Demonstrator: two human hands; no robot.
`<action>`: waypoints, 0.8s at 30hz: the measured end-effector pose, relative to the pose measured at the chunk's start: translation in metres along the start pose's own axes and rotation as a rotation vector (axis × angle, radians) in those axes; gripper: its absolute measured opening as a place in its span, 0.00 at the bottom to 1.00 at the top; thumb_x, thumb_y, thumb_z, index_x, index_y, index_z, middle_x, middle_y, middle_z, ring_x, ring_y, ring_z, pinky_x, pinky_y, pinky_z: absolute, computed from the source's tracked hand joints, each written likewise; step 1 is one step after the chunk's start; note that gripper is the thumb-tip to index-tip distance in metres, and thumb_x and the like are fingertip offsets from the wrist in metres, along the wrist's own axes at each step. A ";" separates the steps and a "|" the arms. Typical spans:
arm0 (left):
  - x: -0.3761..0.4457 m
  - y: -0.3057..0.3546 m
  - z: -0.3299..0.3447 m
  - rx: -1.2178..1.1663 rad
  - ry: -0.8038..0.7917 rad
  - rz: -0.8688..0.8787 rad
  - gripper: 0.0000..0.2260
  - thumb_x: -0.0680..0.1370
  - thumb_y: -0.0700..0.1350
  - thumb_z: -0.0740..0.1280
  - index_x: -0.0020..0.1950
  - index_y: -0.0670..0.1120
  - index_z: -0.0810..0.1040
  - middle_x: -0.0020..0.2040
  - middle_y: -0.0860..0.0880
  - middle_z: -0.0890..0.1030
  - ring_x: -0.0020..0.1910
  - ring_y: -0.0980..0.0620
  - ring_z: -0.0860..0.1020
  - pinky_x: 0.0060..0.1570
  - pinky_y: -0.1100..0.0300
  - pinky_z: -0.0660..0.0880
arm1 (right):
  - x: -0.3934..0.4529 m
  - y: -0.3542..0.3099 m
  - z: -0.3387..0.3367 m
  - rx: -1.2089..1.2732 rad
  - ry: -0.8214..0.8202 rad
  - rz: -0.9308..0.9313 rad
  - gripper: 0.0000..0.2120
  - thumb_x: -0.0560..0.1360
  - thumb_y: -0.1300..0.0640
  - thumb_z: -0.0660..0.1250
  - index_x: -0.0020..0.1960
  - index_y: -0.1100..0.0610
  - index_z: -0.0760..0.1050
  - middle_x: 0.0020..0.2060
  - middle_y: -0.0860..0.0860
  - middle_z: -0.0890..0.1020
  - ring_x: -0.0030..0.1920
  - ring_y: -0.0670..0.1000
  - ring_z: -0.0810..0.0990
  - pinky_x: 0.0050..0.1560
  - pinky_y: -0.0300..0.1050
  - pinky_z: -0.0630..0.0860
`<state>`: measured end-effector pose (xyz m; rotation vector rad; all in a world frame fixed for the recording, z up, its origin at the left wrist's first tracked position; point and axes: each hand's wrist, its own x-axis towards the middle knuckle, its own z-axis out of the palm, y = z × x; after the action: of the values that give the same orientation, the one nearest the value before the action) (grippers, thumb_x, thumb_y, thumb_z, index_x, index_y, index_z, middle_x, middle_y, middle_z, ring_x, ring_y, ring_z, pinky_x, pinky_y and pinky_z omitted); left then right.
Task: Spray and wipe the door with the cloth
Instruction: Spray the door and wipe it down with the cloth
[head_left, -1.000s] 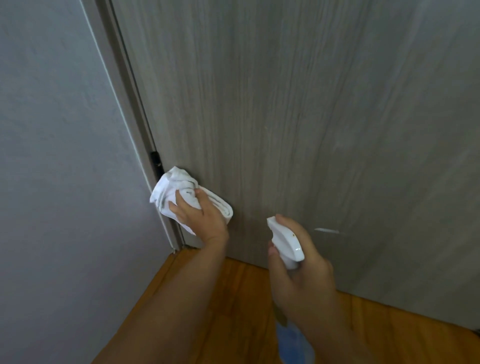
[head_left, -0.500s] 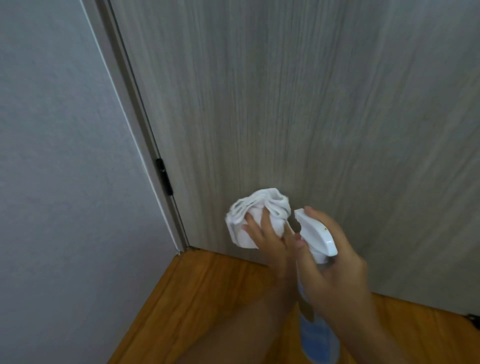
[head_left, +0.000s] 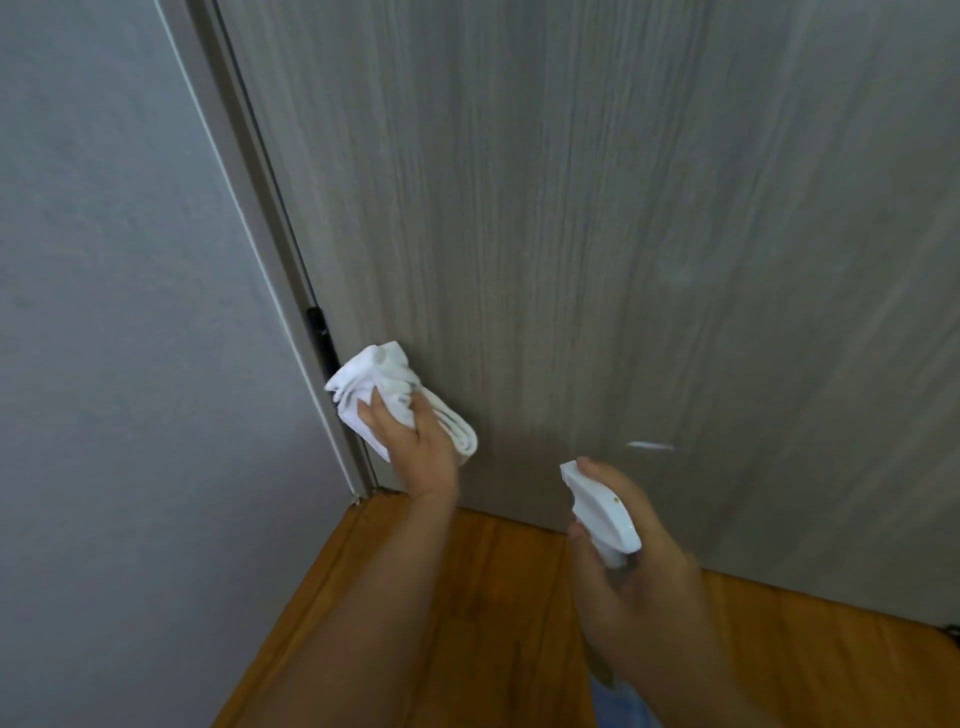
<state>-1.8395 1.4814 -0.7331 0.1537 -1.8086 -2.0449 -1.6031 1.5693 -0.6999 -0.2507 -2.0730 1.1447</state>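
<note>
Cloth (head_left: 402, 397) is pressed to the door's (head_left: 597, 234) lower left corner by the left hand (head_left: 421, 447); the spray bottle (head_left: 602, 512) is gripped in the right hand's (head_left: 639, 587) curled fingers.

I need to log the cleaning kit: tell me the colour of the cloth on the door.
The cloth is white, seen clearly in the head view.

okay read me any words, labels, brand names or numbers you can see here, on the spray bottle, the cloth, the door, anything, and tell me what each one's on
There is no readable text in this view.
Spray bottle: white trigger head is blank; the bluish body at the bottom edge is blurred and mostly hidden by the right hand.
Cloth, held by the left hand: plain white, no tag showing.
Door: wood grain only, plus a small white mark that is not lettering.
</note>
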 end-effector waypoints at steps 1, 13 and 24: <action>0.006 0.001 -0.008 -0.020 -0.012 -0.002 0.22 0.85 0.46 0.62 0.78 0.46 0.61 0.73 0.45 0.72 0.67 0.49 0.73 0.65 0.60 0.75 | 0.002 -0.004 0.003 0.000 -0.010 0.009 0.22 0.77 0.48 0.65 0.71 0.43 0.73 0.60 0.33 0.80 0.56 0.39 0.82 0.59 0.35 0.76; -0.002 -0.004 -0.037 -0.028 -0.197 -0.026 0.25 0.86 0.47 0.60 0.82 0.44 0.58 0.75 0.43 0.71 0.71 0.49 0.73 0.55 0.77 0.73 | 0.013 -0.013 0.029 -0.034 0.076 0.039 0.21 0.79 0.40 0.63 0.68 0.48 0.74 0.54 0.36 0.80 0.50 0.40 0.81 0.53 0.21 0.71; -0.087 0.010 0.020 0.029 -0.196 0.066 0.25 0.86 0.50 0.61 0.81 0.54 0.56 0.78 0.49 0.66 0.73 0.52 0.70 0.63 0.66 0.71 | 0.000 -0.001 -0.039 -0.206 0.267 0.068 0.21 0.77 0.53 0.69 0.70 0.52 0.75 0.47 0.33 0.76 0.44 0.39 0.79 0.46 0.23 0.73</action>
<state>-1.7649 1.5310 -0.7359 -0.1004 -1.9310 -2.0500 -1.5759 1.5946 -0.6866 -0.5467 -1.9542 0.8820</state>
